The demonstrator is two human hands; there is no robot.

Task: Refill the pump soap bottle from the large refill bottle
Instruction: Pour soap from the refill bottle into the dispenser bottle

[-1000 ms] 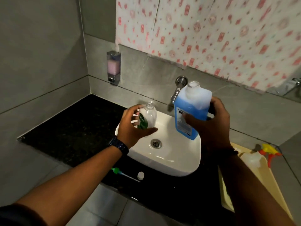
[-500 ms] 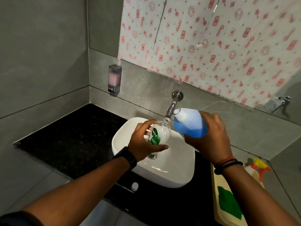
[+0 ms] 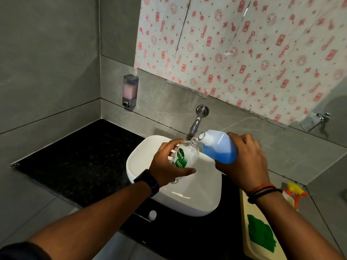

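My left hand (image 3: 168, 162) grips the clear pump soap bottle (image 3: 186, 153), which has a green label and no pump on it, over the white sink (image 3: 197, 201). Its open neck points up and to the right. My right hand (image 3: 246, 162) holds the large refill bottle (image 3: 218, 148), half full of blue liquid, tilted to the left. The refill bottle's open white mouth sits right beside the small bottle's neck. No stream of liquid shows between them.
A chrome tap (image 3: 197, 121) sticks out of the wall just above the two bottles. A white cap (image 3: 152, 215) lies on the black counter (image 3: 84, 158) in front of the sink. At right a yellow tray (image 3: 247, 246) holds a green cloth (image 3: 261, 234) and a spray bottle (image 3: 294, 194). A wall dispenser (image 3: 130, 91) hangs at back left.
My right hand tipped the refill bottle from upright over to the left, bringing its mouth to the small bottle's neck. My left hand leaned the small bottle to the right.
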